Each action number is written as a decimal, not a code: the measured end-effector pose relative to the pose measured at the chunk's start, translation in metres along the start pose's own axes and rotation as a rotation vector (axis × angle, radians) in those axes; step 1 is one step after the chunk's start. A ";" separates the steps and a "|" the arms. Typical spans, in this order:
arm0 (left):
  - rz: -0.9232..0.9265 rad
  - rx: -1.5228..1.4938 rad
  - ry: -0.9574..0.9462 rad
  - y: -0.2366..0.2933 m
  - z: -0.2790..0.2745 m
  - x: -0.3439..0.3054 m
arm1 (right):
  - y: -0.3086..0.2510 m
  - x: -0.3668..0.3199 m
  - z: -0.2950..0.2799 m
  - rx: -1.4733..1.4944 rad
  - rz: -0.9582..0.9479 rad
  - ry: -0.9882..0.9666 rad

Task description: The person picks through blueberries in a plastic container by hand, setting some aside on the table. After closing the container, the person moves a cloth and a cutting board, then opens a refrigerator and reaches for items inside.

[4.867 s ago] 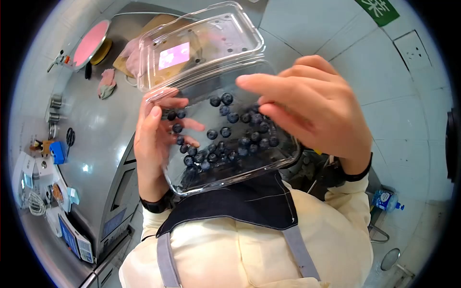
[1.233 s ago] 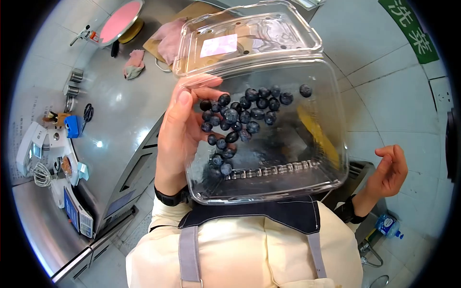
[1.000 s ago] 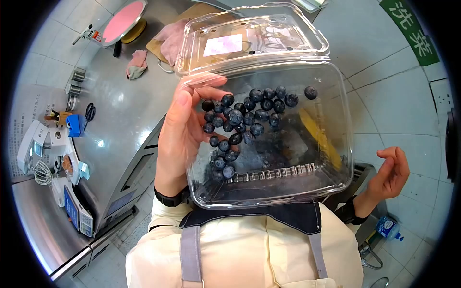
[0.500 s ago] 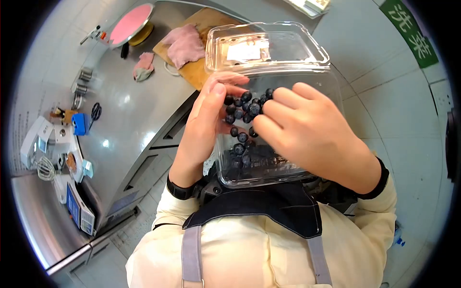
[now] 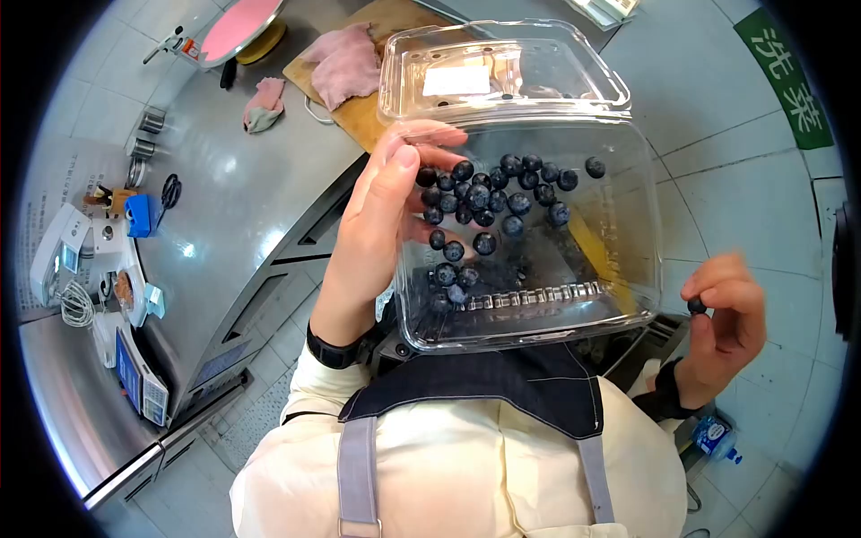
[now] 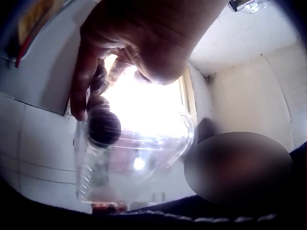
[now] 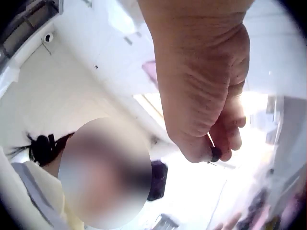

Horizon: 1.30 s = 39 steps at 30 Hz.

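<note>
A clear plastic box [image 5: 529,305] with its lid [image 5: 538,76] folded open is gripped along its left side by the left hand [image 5: 372,211], thumb at the rim and fingers beneath. Many blueberries [image 5: 518,203] lie in it, mostly towards the upper left. Off to the box's right, the right hand [image 5: 731,318] pinches one blueberry [image 5: 697,306] between thumb and fingers. The right wrist view shows that dark berry [image 7: 215,154] at the fingertips of the right hand [image 7: 206,96]. In the left wrist view, the left hand [image 6: 134,38] is at the box [image 6: 139,143].
A steel counter [image 5: 215,179] on the left bears a wooden board [image 5: 363,121], pink cloths [image 5: 345,67], a pink turntable [image 5: 240,31], scissors [image 5: 170,193] and a scale [image 5: 139,377]. A yellow object [image 5: 592,251] shows through the box. A bottle [image 5: 715,438] stands low at right.
Half a second ago the right hand was over the berries in the box; it has moved right and down, out of the box, with one blueberry pinched. The left hand still holds the box.
</note>
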State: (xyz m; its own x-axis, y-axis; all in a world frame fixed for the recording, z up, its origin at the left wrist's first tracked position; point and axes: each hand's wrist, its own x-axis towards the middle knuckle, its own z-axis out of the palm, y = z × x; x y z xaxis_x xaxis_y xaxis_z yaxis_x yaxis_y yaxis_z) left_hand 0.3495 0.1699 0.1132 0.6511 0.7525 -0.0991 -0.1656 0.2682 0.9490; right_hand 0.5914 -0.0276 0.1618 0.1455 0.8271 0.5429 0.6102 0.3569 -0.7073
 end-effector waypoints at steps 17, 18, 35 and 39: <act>0.052 -0.008 -0.042 0.008 0.009 -0.008 | 0.066 -0.078 -0.022 -0.619 0.499 -0.003; 0.050 0.008 -0.044 0.009 0.007 -0.010 | 0.055 -0.066 -0.020 -0.588 0.382 0.108; 0.102 0.074 0.022 0.003 0.014 -0.024 | -0.010 0.072 0.080 -0.859 -0.417 -0.476; 0.056 0.030 0.014 0.002 0.009 -0.027 | -0.015 0.067 0.057 -0.486 -0.412 -0.407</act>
State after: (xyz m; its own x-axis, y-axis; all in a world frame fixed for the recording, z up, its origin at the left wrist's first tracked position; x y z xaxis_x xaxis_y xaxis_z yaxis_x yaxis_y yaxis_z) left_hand 0.3378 0.1445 0.1201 0.6310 0.7742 -0.0494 -0.1789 0.2072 0.9618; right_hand 0.5474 0.0478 0.1829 -0.4100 0.7968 0.4438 0.8415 0.5181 -0.1529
